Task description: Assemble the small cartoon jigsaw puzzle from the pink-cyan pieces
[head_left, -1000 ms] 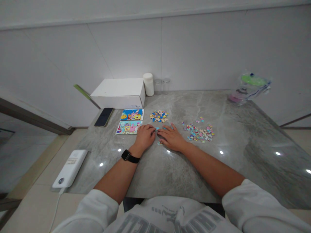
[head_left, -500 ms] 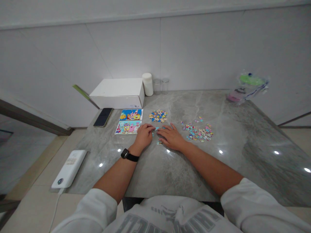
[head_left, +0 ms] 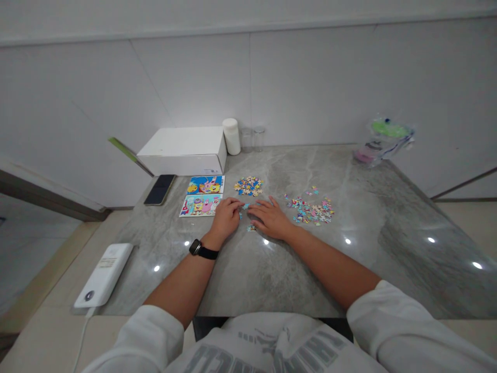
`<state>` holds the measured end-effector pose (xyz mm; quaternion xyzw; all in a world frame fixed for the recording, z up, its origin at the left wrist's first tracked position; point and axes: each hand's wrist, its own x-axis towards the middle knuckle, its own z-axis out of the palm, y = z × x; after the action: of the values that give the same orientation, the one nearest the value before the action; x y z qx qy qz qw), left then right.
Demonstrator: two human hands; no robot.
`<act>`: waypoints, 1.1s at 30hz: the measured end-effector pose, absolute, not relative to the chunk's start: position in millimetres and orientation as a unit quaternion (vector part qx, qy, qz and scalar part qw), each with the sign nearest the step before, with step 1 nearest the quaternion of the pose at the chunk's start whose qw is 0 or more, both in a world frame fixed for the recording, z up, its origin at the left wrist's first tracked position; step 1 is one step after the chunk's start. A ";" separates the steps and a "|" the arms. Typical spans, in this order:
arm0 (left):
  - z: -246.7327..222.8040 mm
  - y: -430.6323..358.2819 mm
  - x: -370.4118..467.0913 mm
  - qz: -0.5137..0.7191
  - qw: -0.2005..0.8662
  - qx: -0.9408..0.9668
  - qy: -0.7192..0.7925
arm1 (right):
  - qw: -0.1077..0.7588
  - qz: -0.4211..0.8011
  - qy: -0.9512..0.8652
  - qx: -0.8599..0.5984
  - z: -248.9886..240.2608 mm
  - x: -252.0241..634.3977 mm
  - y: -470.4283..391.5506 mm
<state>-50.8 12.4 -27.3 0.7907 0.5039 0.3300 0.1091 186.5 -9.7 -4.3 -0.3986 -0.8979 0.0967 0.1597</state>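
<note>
Head view. Left hand (head_left: 225, 218) and right hand (head_left: 269, 220) rest close together on the grey table (head_left: 272, 269), fingertips meeting over a few blue pieces (head_left: 245, 206); whether either hand pinches a piece cannot be told. A far pile (head_left: 248, 185) lies beyond them, a right pile (head_left: 310, 210) beside the right hand. Two cards (head_left: 202, 195), a phone (head_left: 159, 188) and a white box (head_left: 182, 151) lie left and far.

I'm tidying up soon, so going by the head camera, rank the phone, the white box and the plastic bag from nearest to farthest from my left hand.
1. Phone, just left of the left hand.
2. White box, behind it by the wall.
3. Plastic bag, far right corner.
</note>
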 end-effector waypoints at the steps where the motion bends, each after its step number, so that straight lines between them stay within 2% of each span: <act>1: -25.3 11.9 -50.5 0.334 0.111 0.790 0.502 | 0.169 0.095 -0.896 -0.400 -1.7 188.6 -8.5; 6: -18.3 8.5 -50.0 0.362 0.122 0.782 0.493 | 0.267 0.063 -0.852 -0.446 23.4 224.6 14.9; 9: -16.5 7.0 -50.5 0.373 0.131 0.779 0.486 | 0.287 0.047 -0.819 -0.495 41.5 267.5 33.9; 14: -14.7 6.9 -49.7 0.375 0.136 0.778 0.486 | 0.235 0.034 -0.808 -0.539 47.0 333.8 38.6; 20: -15.5 7.6 -47.4 0.374 0.137 0.779 0.484 | 0.158 0.054 -0.839 -0.519 11.3 349.7 14.7; 33: -11.0 4.9 -45.9 0.374 0.146 0.778 0.484 | 0.165 0.021 -0.821 -0.546 -19.6 345.2 11.5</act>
<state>-45.9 4.9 -11.0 0.7776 0.4841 0.3735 0.1464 345.2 11.5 -19.6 -0.5458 -0.8213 0.0209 0.1649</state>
